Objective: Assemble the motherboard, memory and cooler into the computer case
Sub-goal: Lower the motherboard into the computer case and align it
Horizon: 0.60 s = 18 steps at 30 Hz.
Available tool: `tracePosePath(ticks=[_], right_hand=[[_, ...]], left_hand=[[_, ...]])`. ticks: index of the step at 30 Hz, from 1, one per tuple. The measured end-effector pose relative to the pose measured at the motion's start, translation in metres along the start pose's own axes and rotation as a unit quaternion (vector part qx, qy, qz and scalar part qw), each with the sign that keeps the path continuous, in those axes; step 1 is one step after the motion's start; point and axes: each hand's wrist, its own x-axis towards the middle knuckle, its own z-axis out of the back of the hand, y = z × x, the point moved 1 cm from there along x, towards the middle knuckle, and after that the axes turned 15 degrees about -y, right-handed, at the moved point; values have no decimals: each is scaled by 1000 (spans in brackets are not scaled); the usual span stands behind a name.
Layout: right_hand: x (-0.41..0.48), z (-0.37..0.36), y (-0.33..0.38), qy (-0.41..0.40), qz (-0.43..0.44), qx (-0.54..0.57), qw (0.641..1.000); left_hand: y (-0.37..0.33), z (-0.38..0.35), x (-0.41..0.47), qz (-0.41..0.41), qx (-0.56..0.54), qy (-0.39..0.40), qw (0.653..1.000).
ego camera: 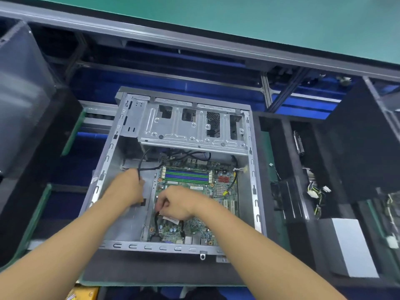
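No legible text anywhere

The left forearm and right forearm are reaching forward and inward. The left hand is curling its fingers round a thin black cable. The right hand, just beside it, is pinching a thicker black cable, fingers bent downward

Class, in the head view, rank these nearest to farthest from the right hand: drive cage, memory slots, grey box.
1. Memory slots, just beyond the right hand.
2. Drive cage, at the case's far end.
3. Grey box, outside the case, far right.
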Motion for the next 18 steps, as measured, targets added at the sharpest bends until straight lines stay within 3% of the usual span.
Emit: tracePosePath(ticks=[7,15,18], right_hand=[[9,-2,-9,-13,-38,10,999],[28,-4,4,-177,-36,68,981],[31,-2,2,-201,-37,95,974]], left_hand=[[-1,-1,0,7,-132,-16,991],[-7,9,-1,-65,-150,-66,984],[-9,12,-5,-73,-175,-64,980]])
